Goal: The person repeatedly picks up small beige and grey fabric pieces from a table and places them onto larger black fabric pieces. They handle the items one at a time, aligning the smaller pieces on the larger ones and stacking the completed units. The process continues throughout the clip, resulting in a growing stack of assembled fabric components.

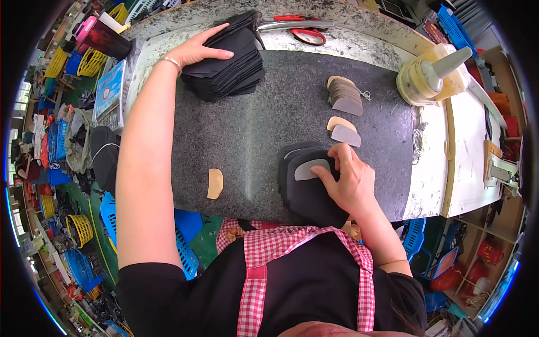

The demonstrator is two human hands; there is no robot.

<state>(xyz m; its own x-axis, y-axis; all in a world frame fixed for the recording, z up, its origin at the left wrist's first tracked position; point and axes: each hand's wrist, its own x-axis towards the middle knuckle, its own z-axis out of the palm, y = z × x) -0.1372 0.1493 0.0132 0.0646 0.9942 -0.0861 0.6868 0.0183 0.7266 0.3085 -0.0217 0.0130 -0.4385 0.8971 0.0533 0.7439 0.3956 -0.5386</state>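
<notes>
My left hand [200, 49] lies flat on top of a tall stack of black fabric pieces [227, 70] at the far left of the dark grey work mat [247, 129]. My right hand [348, 178] presses its fingers on a grey curved insert [307, 170] that lies on a small pile of black pieces [306, 188] near the mat's front edge. Just beyond it lie one tan insert [340, 122] and one grey insert [346, 135]. A fanned stack of inserts [345, 95] sits farther back. A lone tan piece [215, 183] lies at the front left.
Red-handled scissors [300, 29] lie at the back of the stone table. A cream glue bottle with a grey nozzle [435, 73] stands at the right. Blue and yellow baskets [84, 59] and clutter fill the floor at the left.
</notes>
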